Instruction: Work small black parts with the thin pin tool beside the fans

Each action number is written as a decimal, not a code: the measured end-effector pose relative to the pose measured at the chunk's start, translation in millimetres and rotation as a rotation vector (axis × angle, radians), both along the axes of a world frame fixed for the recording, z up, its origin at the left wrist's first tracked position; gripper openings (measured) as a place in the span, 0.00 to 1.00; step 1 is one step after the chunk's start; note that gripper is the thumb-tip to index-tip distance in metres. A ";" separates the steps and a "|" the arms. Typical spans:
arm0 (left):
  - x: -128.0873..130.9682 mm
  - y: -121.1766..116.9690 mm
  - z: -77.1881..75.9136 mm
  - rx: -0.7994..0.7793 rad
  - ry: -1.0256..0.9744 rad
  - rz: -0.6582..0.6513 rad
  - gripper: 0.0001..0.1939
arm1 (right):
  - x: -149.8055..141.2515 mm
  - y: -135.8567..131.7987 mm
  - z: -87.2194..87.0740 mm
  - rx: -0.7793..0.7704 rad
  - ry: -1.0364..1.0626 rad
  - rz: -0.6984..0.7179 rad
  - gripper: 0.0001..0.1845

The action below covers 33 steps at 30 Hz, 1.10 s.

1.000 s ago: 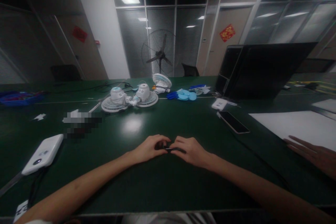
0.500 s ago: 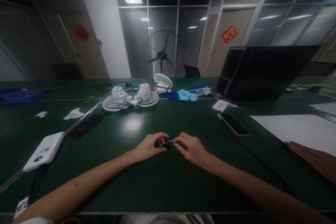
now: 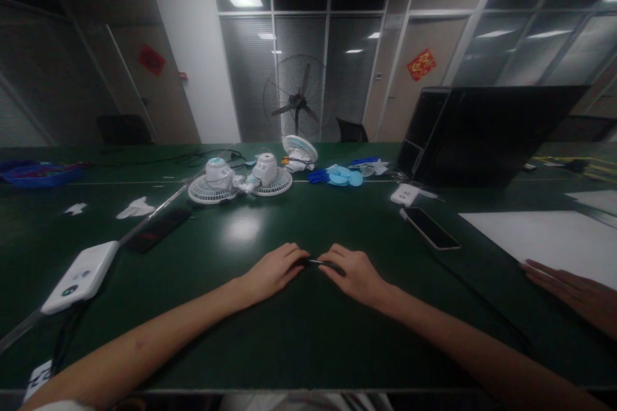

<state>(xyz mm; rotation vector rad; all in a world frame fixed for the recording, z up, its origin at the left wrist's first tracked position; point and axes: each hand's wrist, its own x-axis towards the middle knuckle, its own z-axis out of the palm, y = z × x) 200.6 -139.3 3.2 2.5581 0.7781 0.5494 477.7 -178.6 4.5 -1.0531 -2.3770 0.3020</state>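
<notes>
Over the green tabletop, both hands meet at a slim dark pen-like tool with a thin silvery front end. My right hand is closed around its dark body, the silvery part pointing left. My left hand is closed too, its thumb and fingers pinched together at the far end of the silvery part. Those fingertips hide the tip, and whether a small separate piece sits there cannot be made out. Forearms rest along the table on either side.
White fans lie ahead beside blue pieces. Left are a white power bank and a dark phone. Right are another phone, a black computer case, white paper and another person's hand.
My left hand has closed from a loose open curl to a pinch at the tool's silvery end. My right hand stays almost still, keeping its hold.
</notes>
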 end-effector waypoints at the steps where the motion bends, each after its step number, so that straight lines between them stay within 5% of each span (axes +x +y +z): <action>1: -2.5 2.0 1.5 0.010 0.017 -0.020 0.17 | 0.6 -0.2 0.6 -0.002 0.002 0.002 0.11; 5: -28.4 34.1 2.5 0.029 0.033 0.015 0.17 | 1.8 -1.3 3.9 -0.003 0.014 0.000 0.10; 14: -145.2 131.9 -17.6 0.103 -0.031 0.489 0.20 | 1.9 0.4 2.4 0.013 0.018 -0.002 0.09; 24: -179.6 149.2 -14.8 0.005 -0.049 0.693 0.31 | 1.8 -2.4 6.8 -0.012 0.027 0.000 0.09; 33: -195.4 149.2 0.0 -0.118 0.049 0.713 0.15 | 2.9 -2.3 5.6 -0.043 0.016 -0.004 0.10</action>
